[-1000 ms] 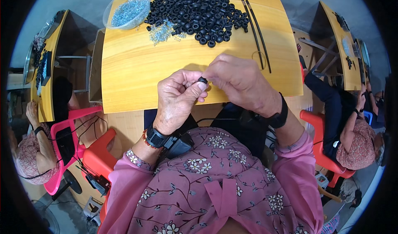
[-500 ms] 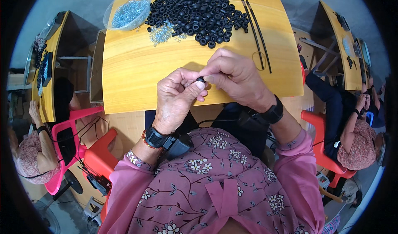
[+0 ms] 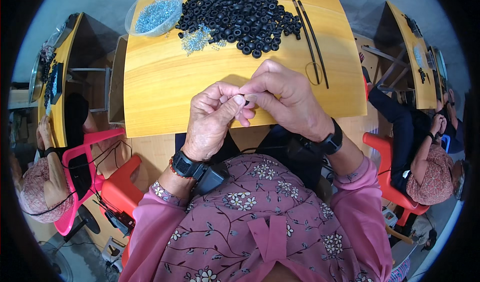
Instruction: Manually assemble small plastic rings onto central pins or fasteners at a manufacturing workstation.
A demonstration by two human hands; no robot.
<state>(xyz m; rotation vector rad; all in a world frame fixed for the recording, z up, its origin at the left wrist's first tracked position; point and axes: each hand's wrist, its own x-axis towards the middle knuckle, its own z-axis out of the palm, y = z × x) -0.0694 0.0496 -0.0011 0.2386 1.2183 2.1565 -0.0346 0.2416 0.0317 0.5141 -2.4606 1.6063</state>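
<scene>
My left hand (image 3: 210, 119) pinches a small black rubber piece (image 3: 246, 102) between thumb and fingers, above the table's front edge. Fingertips cover most of that piece. My right hand (image 3: 292, 102) meets it from the right, thumb and forefinger pressed together against the piece; whatever lies between those fingertips is hidden. Beyond both hands, a large heap of black rubber rings and caps (image 3: 237, 14) covers the far part of the table. A small pile of tiny see-through bluish pieces (image 3: 196, 39) lies at the heap's left front.
A clear plastic bowl (image 3: 131, 22) of similar bluish pieces stands far left on the yellow wooden table (image 3: 160, 92). Two dark chopsticks (image 3: 316, 49) lie right, a thin loop (image 3: 313, 73) around them. Other people work at tables on both sides; red chairs (image 3: 120, 187) flank me.
Both hands stay nearly in place, with only a slight shift of the fingertips and the black piece. At the left, a neighbouring person's hand has moved a little.
</scene>
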